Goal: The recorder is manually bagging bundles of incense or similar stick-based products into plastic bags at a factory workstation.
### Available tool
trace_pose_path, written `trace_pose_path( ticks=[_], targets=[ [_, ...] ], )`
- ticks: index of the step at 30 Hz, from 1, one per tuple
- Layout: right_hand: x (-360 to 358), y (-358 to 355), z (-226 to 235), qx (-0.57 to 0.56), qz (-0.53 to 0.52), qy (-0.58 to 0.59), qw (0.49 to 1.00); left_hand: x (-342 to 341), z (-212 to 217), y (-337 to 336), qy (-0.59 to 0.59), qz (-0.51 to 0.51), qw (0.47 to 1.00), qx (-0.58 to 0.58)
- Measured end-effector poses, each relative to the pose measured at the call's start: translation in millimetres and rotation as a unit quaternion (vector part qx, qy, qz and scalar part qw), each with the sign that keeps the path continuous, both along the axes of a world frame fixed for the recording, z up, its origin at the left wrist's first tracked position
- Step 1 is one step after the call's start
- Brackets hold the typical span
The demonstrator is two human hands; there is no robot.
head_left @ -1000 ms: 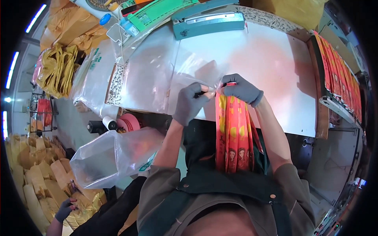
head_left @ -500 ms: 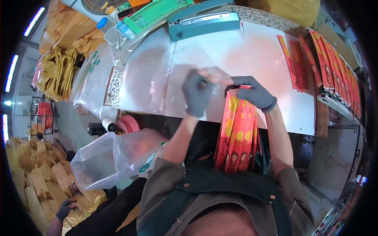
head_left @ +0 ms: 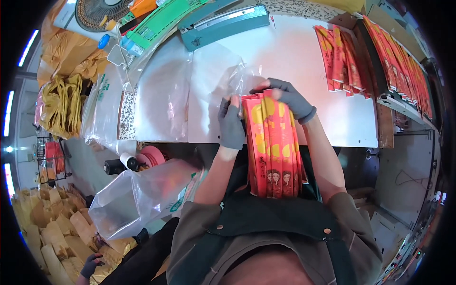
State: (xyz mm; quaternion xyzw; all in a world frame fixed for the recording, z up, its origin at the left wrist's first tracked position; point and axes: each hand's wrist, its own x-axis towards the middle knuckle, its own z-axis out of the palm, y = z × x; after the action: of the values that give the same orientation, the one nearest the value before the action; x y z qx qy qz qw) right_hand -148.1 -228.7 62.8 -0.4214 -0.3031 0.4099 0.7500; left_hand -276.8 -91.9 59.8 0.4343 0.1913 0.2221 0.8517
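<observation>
The bundle of red-and-yellow packets (head_left: 274, 142) sits upright in front of you, its upper end over the table's front edge and its lower end near your dark apron (head_left: 275, 216). Your right hand (head_left: 292, 102), in a grey glove with bare fingertips, is clamped on the bundle's upper right end. Your left hand (head_left: 231, 126) is at its upper left edge, fingers bent — whether they pinch the packets or the clear plastic (head_left: 243, 78) just beyond, you cannot tell from here. On the white tabletop (head_left: 164, 104), loose red packets (head_left: 343, 61) lie to the right, near a rack of more packets (head_left: 401, 71); a long teal device (head_left: 223, 28) stands at the back. A large clear bag (head_left: 137, 204) is at lower left — below a pink roll (head_left: 153, 156).
</observation>
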Motion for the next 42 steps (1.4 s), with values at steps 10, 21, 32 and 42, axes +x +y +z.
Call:
trace_pose_path(
  ticks=[10,21,32,42],
  targets=[
    [-11,6,2,-0.118,-0.019,-0.027,0.992,-14,11,-16,0.006,-0.143,0.953,0.269],
    [-112,-76,-30,-0.118,-0.117,0.0,0.986,-78,2,-29,-0.059,-0.102,0.822,0.557],
    [-105,-41,41,-0.066,-0.287,-0.103,0.95,-56,-3,-34,-0.121,-0.054,0.927,0.352],
    [-185,-127,-12,-0.268,-0.064,-0.024,0.961,-136,-7,-34,0.037,-0.334,0.801,0.495]
  ],
)
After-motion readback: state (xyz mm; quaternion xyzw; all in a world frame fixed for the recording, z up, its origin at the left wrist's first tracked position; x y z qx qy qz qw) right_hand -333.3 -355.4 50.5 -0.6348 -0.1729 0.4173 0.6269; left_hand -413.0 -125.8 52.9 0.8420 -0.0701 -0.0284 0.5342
